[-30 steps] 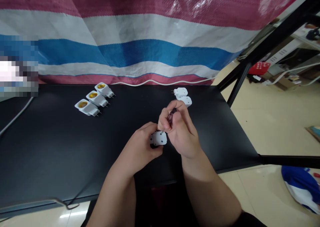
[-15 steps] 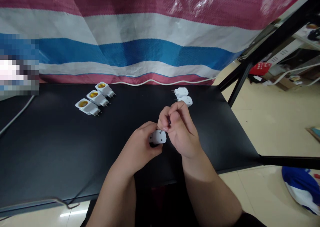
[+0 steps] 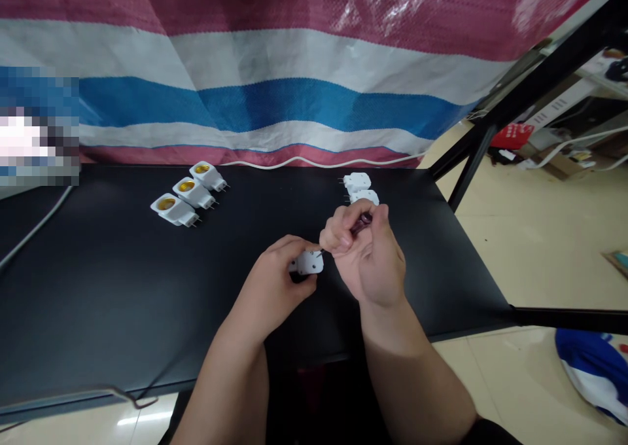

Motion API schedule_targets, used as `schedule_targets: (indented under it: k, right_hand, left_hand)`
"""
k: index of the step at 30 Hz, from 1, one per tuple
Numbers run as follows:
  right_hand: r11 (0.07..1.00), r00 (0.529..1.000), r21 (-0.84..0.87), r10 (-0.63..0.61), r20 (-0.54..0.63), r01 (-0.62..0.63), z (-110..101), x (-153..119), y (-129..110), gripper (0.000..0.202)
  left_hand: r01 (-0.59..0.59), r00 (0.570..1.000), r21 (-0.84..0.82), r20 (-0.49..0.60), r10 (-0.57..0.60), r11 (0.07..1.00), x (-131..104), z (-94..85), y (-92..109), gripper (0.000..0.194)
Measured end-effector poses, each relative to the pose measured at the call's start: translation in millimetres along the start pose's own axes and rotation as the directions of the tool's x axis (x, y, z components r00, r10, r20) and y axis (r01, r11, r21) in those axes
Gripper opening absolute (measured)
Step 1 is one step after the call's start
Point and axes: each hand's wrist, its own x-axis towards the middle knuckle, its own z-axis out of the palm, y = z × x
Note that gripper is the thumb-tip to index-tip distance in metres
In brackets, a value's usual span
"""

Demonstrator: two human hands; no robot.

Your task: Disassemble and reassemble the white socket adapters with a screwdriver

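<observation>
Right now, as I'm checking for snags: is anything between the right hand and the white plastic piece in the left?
Nothing visible blocks the way: only the thin shaft of the dark-handled tool in the right hand reaches to the white plastic piece. A finger of the left hand lies along its far edge.

The light is dim and soft indoors, and its source cannot be told. White glare breaks up on the creased striped sheet [image 3: 294, 52], strongest at upper right, while the black surface [image 3: 122, 268] gives only a dull sheen. A bright streak reflects off the tiled floor [image 3: 147, 419] at lower left. Shade crosses the right forearm [image 3: 422, 373], and the dark clothing [image 3: 314, 406] loses nearly all detail. Holes in the white fitting [image 3: 310, 262] are readable; the dark tool [image 3: 362, 223] looks slightly soft. Coarse pixelation hides the left edge, with a blown-out patch inside. Wide-angle stretching and softness affect the clutter [image 3: 564, 137] at right.
</observation>
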Motion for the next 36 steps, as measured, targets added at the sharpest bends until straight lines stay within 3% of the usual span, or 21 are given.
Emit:
schedule_targets:
  k: [12, 17, 19, 22, 24, 27, 31, 33, 36]
  right_hand:
    - [0.997, 0.991, -0.01, 0.08, 0.11, -0.079, -3.1, -2.8, 7.1, 0.043]
    - [0.963, 0.976, -0.247, -0.06, 0.21, 0.112, -6.4, -8.3, 10.5, 0.021]
    - [0.918, 0.971, -0.338, -0.154, 0.183, 0.209, -7.2, -10.5, 12.0, 0.012]
    - [0.866, 0.958, -0.413, -0.278, 0.075, 0.284, -9.0, -12.2, 13.7, 0.015]
    - [0.854, 0.956, -0.437, -0.291, 0.046, 0.281, -11.1, -11.7, 11.7, 0.013]
    - [0.851, 0.969, -0.464, -0.227, 0.1, 0.247, -13.9, -9.8, 3.4, 0.01]
    - [0.92, 0.949, -0.357, -0.046, 0.311, 0.161, -11.7, -9.5, -2.0, 0.023]
    - [0.979, 0.958, -0.19, -0.018, 0.286, 0.074, -8.5, -11.0, 2.6, 0.03]
    - [0.999, 0.974, 0.0, -0.037, 0.225, 0.038, -5.5, -12.6, 12.8, 0.011]
  left_hand:
    - [0.021, 1.0, -0.01, -0.016, -0.022, 1.0, 1.7, -1.1, 3.0, 0.032]
    - [-0.001, 1.0, -0.004, -0.016, 0.001, 1.0, 1.0, -0.3, 0.9, 0.031]
    - [-0.005, 1.0, -0.016, -0.013, 0.005, 1.0, 0.4, 0.4, -1.3, 0.033]
    - [-0.006, 1.0, -0.01, -0.022, 0.006, 1.0, -0.6, 1.1, -4.4, 0.031]
    - [0.001, 1.0, 0.004, -0.03, -0.001, 1.0, -1.2, 1.0, -5.4, 0.031]
    - [0.017, 1.0, 0.009, -0.005, -0.017, 1.0, -1.4, 0.1, -4.3, 0.032]
    - [0.008, 0.999, -0.014, 0.038, -0.007, 1.0, -0.7, -0.8, -0.6, 0.027]
    - [0.006, 0.999, -0.017, 0.047, -0.005, 1.0, -0.2, -0.9, 0.6, 0.023]
    - [0.009, 0.999, -0.022, 0.048, -0.008, 1.0, 0.5, -0.6, 0.4, 0.027]
